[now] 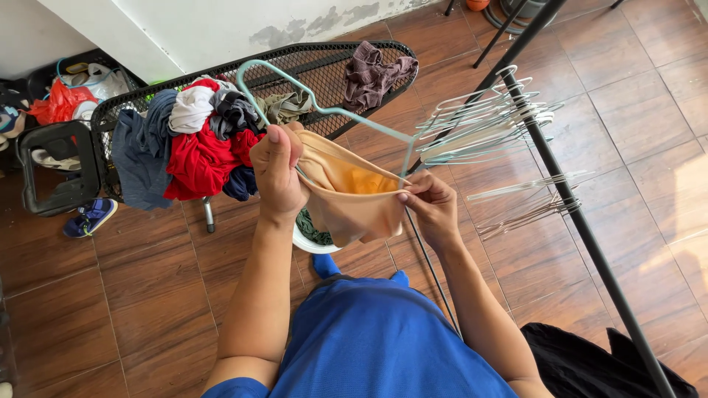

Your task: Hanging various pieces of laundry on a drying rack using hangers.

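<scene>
My left hand (278,173) grips the left edge of a tan, orange-lined garment (346,193) together with a pale green wire hanger (317,103). My right hand (430,203) pinches the garment's right edge against the hanger's other end. The garment hangs stretched between both hands, above a white basin (313,243) holding green cloth.
A black mesh ironing board (324,63) carries a pile of red, white, grey and blue clothes (195,140) and a purple-brown garment (372,74). A black rack bar (568,199) at right holds several empty hangers (479,121). Black crate (55,166), blue shoe (90,217) and bags lie left.
</scene>
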